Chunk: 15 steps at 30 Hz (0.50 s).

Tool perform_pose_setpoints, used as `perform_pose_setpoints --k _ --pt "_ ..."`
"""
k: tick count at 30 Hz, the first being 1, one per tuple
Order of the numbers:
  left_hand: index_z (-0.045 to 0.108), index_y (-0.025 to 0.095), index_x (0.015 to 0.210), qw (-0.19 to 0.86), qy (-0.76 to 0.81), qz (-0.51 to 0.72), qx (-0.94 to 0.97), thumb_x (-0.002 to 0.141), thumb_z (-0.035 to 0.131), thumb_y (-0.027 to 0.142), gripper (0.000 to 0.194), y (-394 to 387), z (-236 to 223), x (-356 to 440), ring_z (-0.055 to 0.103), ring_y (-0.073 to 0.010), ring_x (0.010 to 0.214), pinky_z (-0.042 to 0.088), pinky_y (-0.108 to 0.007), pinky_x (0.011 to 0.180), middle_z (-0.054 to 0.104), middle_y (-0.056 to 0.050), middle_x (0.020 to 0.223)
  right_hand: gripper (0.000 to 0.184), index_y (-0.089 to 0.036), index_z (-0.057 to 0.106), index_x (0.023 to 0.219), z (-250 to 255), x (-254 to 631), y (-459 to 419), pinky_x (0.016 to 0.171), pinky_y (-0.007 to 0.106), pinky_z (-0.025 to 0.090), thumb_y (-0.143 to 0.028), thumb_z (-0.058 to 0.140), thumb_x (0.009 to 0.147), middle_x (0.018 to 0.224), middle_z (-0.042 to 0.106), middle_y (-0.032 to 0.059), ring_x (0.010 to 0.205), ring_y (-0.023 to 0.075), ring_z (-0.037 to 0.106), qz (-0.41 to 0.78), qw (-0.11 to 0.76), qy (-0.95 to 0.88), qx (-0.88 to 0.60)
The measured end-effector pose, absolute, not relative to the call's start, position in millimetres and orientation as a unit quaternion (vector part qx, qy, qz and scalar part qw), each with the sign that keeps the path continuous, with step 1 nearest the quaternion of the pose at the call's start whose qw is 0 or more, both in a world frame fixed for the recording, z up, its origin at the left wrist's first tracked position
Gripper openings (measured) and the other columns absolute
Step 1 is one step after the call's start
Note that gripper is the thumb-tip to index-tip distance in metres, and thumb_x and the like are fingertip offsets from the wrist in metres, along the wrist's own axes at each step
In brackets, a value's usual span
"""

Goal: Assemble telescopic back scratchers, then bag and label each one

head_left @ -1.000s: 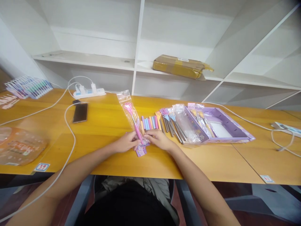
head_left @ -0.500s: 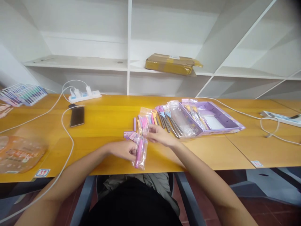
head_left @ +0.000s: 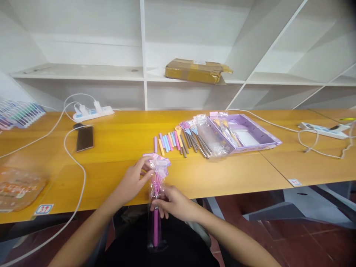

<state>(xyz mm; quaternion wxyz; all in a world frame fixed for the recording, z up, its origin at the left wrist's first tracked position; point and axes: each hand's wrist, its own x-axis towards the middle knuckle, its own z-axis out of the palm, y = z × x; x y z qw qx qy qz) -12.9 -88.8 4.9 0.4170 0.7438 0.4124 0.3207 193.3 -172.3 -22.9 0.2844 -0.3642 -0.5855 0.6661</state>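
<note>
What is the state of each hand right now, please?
Left hand: fingers curled at the purple cards; whether it grips them cannot be told.
Right hand: closed, holding the bagged pink scratcher.

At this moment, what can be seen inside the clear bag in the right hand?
Inside the bag is a scratcher with a pink hand-shaped head and a pink handle. The right-hand grip covers part of its middle, so that stretch cannot be seen.

Passage between phone [head_left: 85, 139] and handles [head_left: 167, 143]; box [head_left: 256, 147] blocks right.
</note>
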Motion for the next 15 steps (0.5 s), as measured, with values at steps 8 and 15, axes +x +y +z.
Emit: perform_pose_setpoints --k 8,15 --pt "0.060 0.024 0.136 0.469 0.416 0.373 0.684 0.104 0.059 0.038 0.036 -91 -16 -10 0.071 -0.0199 0.094 0.057 -0.032 0.087 0.071 -0.005 0.106 0.039 -0.021 0.063 0.090 -1 230 -129 0.066 0.031 0.051 -0.047 0.045 0.112 0.079 0.065 0.0028 0.067 0.0175 0.061 0.357 0.321 -0.718 -0.503" --pt "0.056 0.023 0.134 0.434 0.451 0.378 0.682 0.103 0.059 0.038 0.034 -95 -27 -11 0.073 -0.0219 0.100 0.058 -0.036 0.092 0.072 -0.006 0.109 0.032 -0.024 0.066 0.132 -52 232 -94 0.074 0.039 0.059 -0.038 0.065 0.103 0.115 0.060 0.0138 0.088 0.0259 0.065 0.047 0.312 -0.770 -0.555"
